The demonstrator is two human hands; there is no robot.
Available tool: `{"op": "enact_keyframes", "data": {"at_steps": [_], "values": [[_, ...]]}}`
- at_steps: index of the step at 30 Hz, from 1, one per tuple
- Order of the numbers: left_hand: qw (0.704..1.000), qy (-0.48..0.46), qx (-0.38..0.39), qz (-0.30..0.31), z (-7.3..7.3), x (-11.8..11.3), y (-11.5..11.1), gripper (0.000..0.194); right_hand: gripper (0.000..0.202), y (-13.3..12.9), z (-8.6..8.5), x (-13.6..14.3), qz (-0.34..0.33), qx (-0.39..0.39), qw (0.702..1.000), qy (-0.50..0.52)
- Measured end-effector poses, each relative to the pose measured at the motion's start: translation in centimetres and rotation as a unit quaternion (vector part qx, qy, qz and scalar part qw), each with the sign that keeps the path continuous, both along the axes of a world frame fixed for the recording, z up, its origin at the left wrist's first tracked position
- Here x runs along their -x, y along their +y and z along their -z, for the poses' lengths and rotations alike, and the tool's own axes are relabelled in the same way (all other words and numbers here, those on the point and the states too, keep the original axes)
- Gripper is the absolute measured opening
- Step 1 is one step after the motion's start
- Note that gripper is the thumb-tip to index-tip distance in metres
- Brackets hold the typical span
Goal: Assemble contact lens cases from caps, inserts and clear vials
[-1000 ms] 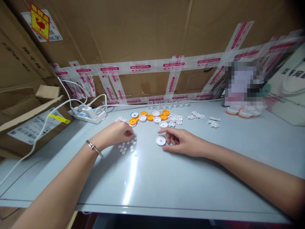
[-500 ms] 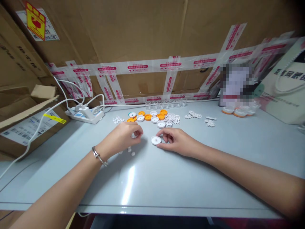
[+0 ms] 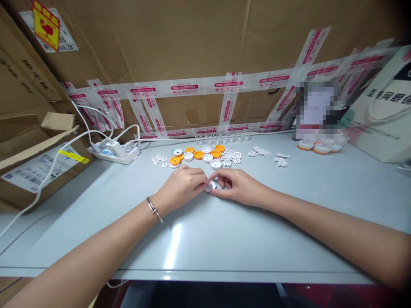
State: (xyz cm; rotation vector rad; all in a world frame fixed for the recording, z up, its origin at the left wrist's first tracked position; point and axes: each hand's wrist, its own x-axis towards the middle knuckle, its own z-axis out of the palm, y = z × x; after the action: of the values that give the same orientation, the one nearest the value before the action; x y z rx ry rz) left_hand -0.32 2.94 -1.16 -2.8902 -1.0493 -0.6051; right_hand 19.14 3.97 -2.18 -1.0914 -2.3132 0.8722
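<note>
A white round cap [image 3: 211, 187] rests at mid-table with its hollow side up. My right hand [image 3: 236, 185] is closed round its right side, thumb at the near edge and index finger at the far edge. From the left, my left hand [image 3: 185, 185] reaches over the cap with its fingertips pinched together at the cap's middle. Whatever those fingertips pinch is hidden. Just beyond the hands lie several white caps [image 3: 216, 164] and orange caps [image 3: 198, 155]. Small white stemmed discs [image 3: 158, 160] are scattered to their left, and white lattice-like pieces [image 3: 231, 157] are piled to their right.
Clear little cups [image 3: 223, 137] line up along the back by a taped cardboard box [image 3: 192, 47]. A power strip [image 3: 120, 154] with white cables and an open carton [image 3: 38, 158] stand left. Orange-based clear containers [image 3: 321, 145] and a paper bag [image 3: 379, 115] stand right.
My left hand has moved right, and its pinched fingertips have come onto the white cap. The small discs near it are now hidden. My right hand keeps hold of the cap.
</note>
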Motion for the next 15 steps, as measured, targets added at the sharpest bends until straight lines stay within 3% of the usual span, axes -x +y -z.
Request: {"op": "enact_keyframes", "data": {"at_steps": [15], "values": [[0.999,0.022,-0.041,0.026,-0.21,0.53,-0.15,0.014,0.027,-0.03,-0.18,0.01,0.001,0.003,1.0,-0.001]]}}
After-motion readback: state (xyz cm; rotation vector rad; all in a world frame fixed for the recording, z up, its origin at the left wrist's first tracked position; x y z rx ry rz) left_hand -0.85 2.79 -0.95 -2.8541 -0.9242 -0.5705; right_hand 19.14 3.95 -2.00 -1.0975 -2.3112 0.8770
